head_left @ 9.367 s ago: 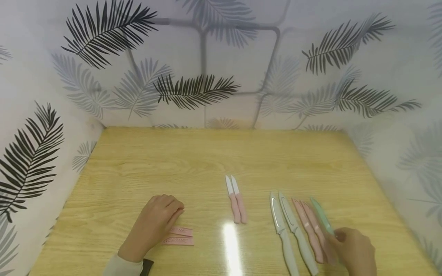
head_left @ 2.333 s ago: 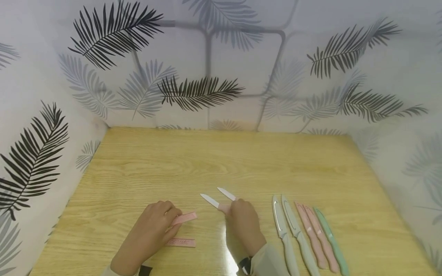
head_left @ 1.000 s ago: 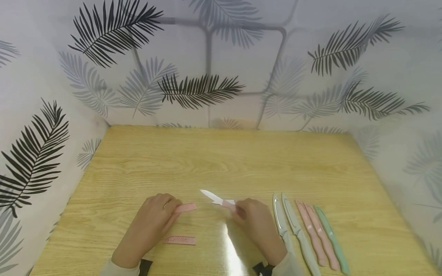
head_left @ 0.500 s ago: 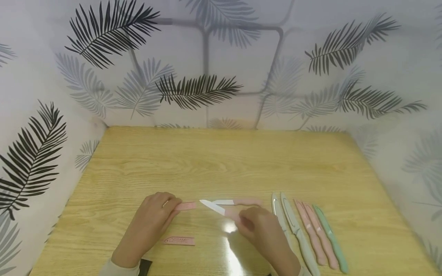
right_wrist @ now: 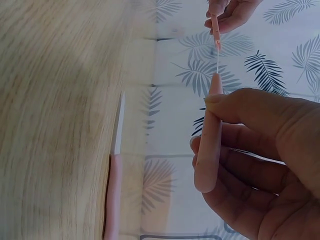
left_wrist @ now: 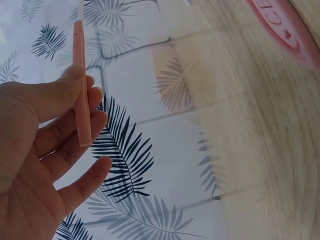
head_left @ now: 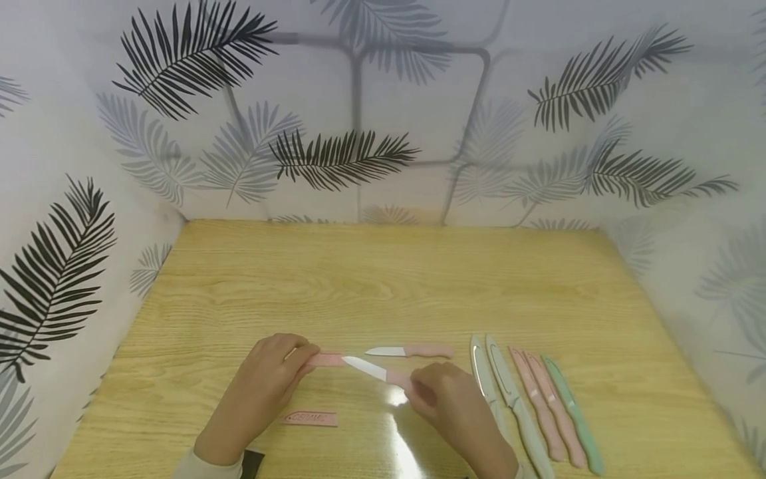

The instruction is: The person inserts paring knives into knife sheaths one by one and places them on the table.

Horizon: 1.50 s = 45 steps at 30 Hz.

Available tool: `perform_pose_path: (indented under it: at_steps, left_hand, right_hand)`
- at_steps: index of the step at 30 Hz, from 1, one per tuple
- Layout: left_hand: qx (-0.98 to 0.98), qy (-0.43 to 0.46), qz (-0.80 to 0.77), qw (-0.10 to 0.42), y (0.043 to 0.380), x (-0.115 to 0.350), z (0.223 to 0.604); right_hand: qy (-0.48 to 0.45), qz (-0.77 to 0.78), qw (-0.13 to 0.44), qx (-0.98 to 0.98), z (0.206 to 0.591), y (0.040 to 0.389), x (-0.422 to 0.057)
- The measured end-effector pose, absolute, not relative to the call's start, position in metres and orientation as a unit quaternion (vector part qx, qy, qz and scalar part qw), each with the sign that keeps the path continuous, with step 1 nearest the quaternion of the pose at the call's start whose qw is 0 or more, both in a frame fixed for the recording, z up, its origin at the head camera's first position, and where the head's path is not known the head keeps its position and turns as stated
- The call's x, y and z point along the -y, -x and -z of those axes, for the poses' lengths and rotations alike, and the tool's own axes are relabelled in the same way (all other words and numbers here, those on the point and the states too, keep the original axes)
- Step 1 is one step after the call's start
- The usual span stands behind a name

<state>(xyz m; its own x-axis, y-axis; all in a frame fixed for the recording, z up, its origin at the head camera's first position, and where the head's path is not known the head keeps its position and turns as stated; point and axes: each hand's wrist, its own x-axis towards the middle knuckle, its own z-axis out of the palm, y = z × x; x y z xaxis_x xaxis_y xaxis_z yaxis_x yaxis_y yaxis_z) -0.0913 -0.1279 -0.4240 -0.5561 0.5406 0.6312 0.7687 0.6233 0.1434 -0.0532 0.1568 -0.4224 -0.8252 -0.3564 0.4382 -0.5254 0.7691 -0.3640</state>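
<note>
My left hand (head_left: 263, 392) pinches a pink blade sheath (head_left: 328, 359) between thumb and fingers, its end pointing right. My right hand (head_left: 457, 409) holds a small paring knife (head_left: 366, 368) by its pink handle, white blade toward the sheath. The blade tip is at the sheath's end; in the right wrist view the knife handle (right_wrist: 209, 145) and sheath (right_wrist: 215, 30) are nearly in line. How far the tip is inside cannot be told. A second pink-handled paring knife (head_left: 427, 350) lies behind. Nearer the front lies another pink sheath (head_left: 311, 418), lettered CERAMIC.
On the right of the wooden table (head_left: 383, 266) lie two large pale grey-green knives (head_left: 520, 412), two pink knives (head_left: 547, 412) and one green knife (head_left: 574, 412), side by side. Leaf-patterned sheeting (head_left: 383, 100) surrounds the table's back and sides.
My left hand has lifted one sheath off the table. My right hand took up both small knives, laid one down, and has brought the other's tip left to the sheath.
</note>
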Motion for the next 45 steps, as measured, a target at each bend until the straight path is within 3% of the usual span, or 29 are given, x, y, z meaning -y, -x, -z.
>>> perform_pose_path:
  at_steps: [23, 29, 45]
  left_hand:
    - [0.857, 0.393, 0.195, 0.269, 0.091, 0.121, 0.428]
    - [0.853, 0.397, 0.191, 0.281, 0.092, 0.118, 0.428]
    - [0.848, 0.43, 0.182, 0.252, 0.09, 0.106, 0.428]
  right_hand:
    - [-0.299, -0.198, 0.222, 0.907, 0.428, 0.057, -0.156]
    - [-0.307, -0.196, 0.222, 0.904, 0.425, 0.057, -0.152]
    - [-0.321, -0.19, 0.197, 0.907, 0.419, 0.059, -0.139]
